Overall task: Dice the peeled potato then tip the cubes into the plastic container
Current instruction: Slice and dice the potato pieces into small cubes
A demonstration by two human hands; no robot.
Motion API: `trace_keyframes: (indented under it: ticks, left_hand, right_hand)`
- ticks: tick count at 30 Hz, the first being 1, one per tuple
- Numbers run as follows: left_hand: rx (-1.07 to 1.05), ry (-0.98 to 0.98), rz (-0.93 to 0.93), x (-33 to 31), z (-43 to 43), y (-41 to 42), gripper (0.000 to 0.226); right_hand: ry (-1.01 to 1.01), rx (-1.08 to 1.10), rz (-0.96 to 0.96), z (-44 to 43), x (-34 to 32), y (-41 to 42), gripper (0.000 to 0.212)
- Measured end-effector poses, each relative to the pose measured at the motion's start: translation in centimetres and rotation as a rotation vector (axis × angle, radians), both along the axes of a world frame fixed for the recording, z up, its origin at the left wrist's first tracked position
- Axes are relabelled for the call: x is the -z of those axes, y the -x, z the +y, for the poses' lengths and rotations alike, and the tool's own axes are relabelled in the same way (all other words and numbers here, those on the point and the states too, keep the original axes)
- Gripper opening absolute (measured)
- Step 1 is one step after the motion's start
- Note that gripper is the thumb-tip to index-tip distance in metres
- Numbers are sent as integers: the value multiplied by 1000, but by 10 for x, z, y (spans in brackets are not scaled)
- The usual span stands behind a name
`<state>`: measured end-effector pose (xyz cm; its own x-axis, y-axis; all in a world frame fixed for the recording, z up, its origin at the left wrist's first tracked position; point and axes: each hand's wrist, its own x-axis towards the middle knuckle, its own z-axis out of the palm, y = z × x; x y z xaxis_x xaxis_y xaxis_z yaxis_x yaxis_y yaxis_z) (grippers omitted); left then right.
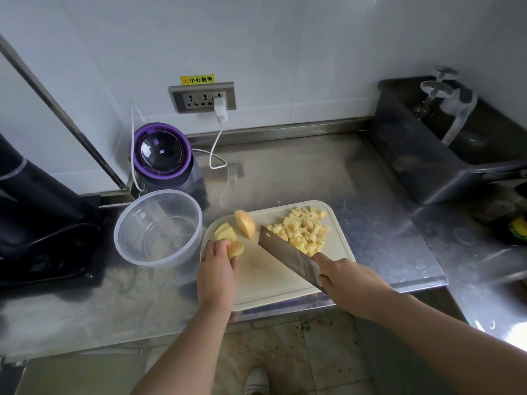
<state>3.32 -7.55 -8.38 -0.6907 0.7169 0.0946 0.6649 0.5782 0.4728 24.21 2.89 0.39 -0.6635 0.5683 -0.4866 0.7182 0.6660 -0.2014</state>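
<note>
Right hand [345,283] grips cleaver [288,256]; left hand [218,266] holds potato chunk [236,248]; container [117,223] beside board [271,272], blender [162,151] behind.

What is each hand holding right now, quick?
Left hand: holding a potato chunk.
Right hand: holding the cleaver.
</note>
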Motion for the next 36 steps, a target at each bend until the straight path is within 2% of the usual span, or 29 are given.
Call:
trace_keyframes:
  ticks: [5,7,9,12,13,15,19,23,26,30,34,36]
  left_hand:
    - [70,24,103,3,-4,2,26]
    - [80,-25,76,-4,-3,-1,22]
    - [1,-56,-183,-14,3,-9,19]
    - [-99,31,-778,-23,17,-27,36]
    - [-106,49,-857,-22,19,-32,40]
    - [-109,65,-831,-19,20,-39,39]
    - [-10,90,-592,-24,15,-36,26]
    - [10,62,-714,-25,11,-33,26]
    - [-10,36,-720,-24,12,-42,11]
    - [-91,-12,-731,-20,16,-49,9]
    - [-166,-67,-861,-23,19,-50,21]
    - [-202,-87,-902,-23,20,-51,17]
  right_hand:
    - [-8,4,-12,0,-1,-1,36]
    - [-9,14,-8,0,-1,-2,35]
    - [-9,26,11,-1,-2,-4,32]
    - [-9,49,27,-3,-4,-7,28]
    - [-18,46,24,-5,-4,-8,28]
    - [-45,31,-17,-9,-3,-8,30]
    - [-13,79,-35,-21,7,-5,37]
    - [19,132,-12,-31,16,1,35]
    - [26,135,-29,-36,20,6,40]
    - [38,132,-49,-37,21,9,42]
    - [35,79,-47,-39,18,8,46]
    - [41,51,-48,-38,17,9,49]
